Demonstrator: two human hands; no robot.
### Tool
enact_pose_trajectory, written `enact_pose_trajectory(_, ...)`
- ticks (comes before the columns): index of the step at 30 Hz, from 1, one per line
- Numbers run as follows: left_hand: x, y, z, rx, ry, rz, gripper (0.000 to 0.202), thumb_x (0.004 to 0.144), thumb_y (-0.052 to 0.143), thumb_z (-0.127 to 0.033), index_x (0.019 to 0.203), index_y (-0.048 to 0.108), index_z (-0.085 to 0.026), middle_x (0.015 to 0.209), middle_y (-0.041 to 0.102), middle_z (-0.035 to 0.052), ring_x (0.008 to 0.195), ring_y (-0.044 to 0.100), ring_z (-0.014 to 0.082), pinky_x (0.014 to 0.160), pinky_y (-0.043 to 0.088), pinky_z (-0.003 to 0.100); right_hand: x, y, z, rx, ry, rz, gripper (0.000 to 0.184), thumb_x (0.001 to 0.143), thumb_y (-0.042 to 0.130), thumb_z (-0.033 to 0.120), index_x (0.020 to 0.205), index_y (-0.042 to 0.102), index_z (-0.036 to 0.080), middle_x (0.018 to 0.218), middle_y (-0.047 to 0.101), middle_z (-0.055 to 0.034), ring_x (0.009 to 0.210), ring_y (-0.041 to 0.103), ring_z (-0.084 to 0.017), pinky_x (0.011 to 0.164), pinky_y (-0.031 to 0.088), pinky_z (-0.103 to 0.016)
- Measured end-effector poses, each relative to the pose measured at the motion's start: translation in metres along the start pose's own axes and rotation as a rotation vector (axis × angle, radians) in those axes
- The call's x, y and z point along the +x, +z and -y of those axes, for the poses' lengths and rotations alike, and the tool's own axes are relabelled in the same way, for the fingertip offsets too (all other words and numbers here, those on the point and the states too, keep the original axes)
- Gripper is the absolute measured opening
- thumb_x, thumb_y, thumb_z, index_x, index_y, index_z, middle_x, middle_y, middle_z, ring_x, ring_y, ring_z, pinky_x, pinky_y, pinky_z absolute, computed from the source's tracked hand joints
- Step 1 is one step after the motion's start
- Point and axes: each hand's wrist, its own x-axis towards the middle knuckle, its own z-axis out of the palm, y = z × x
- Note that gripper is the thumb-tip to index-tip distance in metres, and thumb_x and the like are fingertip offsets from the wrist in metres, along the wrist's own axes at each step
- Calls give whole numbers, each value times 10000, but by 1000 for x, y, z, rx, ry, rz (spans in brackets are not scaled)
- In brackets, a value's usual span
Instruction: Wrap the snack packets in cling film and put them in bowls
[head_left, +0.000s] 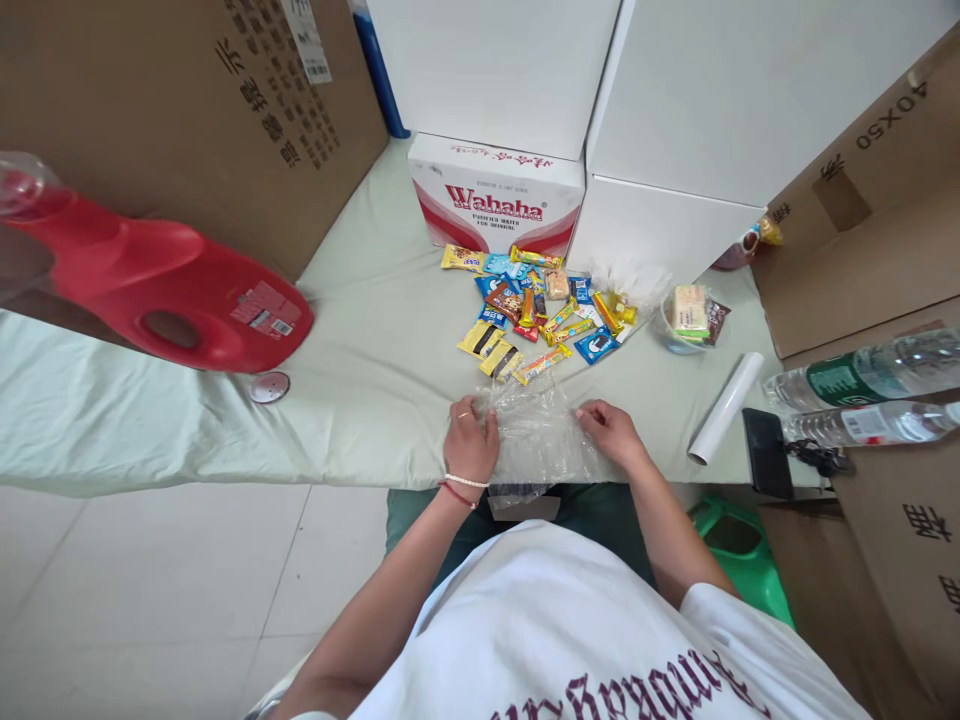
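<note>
A clear plastic bag (536,440) lies crumpled at the table's near edge, part of it hanging over. My left hand (471,442) is closed at the bag's left side, fingers bent and thumb against the film. On the other side, my right hand (611,432) pinches the bag's right edge with curled fingers. Just beyond the bag is a loose pile of small wrapped snacks: yellow-and-black packets (481,340), yellow stick packs (541,364), a blue packet (596,345) and a brown packet (503,299).
A Wahaha carton (496,195) stands behind the snacks. To the right are a clear bowl (679,343) with packets, a white roll (726,408), a black phone (766,452) and water bottles (870,378). A red jug (187,290) and round lid (270,387) are left.
</note>
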Motion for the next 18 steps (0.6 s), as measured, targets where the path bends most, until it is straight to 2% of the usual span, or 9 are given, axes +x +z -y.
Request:
enact_pose_trajectory(2,-5,0,1,2,72,-145,435,964,563,-411,1292,548,-125,1224,594,218,1185,588,324,994,483,465,6,4,8,-141,-75,-108,428,824,684,627,966,682,223,830,638,-17,739,566,-186,678,416,-302)
enact_pose_trajectory(4,-9,-1,2,17,130,-181,437,953,599,-396,1288,583,-115,1276,575,252,1323,512,369,1126,392,551,14,12,17,-260,-123,-176,456,804,736,595,1073,678,233,982,665,-49,843,603,-211,719,430,-309)
enact_pose_trajectory(5,-10,-2,3,23,170,-147,384,956,601,-367,1263,620,-136,1266,596,244,1356,496,379,1163,342,585,18,17,21,-307,-129,-186,444,802,752,552,1105,672,237,1021,667,-58,869,608,-217,724,426,-309)
enact_pose_trajectory(7,-11,-5,4,38,315,25,284,972,574,-286,1224,688,-223,1259,660,194,1391,501,361,1211,259,617,27,26,24,-350,-106,-167,369,828,732,429,1139,661,244,998,678,-53,856,606,-216,720,415,-308)
enact_pose_trajectory(9,-11,-8,5,79,502,225,339,994,523,-231,1268,700,-321,1324,694,129,1425,505,324,1247,177,635,34,32,20,-298,-75,-145,306,850,672,339,1142,655,250,900,680,-28,794,597,-202,718,411,-307)
enact_pose_trajectory(11,-8,-11,6,155,612,337,423,1020,482,-258,1405,625,-362,1459,641,105,1478,462,315,1255,71,688,39,31,11,-168,-61,-144,276,849,637,349,1104,658,247,819,663,-5,737,579,-189,712,418,-303)
enact_pose_trajectory(14,-4,-16,11,280,571,347,519,1043,439,-392,1556,473,-317,1604,487,148,1518,402,355,1202,-51,785,40,19,-4,61,-23,-141,297,798,642,448,993,666,225,749,647,6,678,543,-176,666,412,-290)
enact_pose_trajectory(18,0,-22,18,347,518,406,607,1036,426,-478,1603,399,-264,1645,402,174,1519,393,370,1183,-78,806,32,-4,-13,183,73,-142,338,769,636,521,902,665,212,740,675,-12,597,478,-154,580,356,-278)
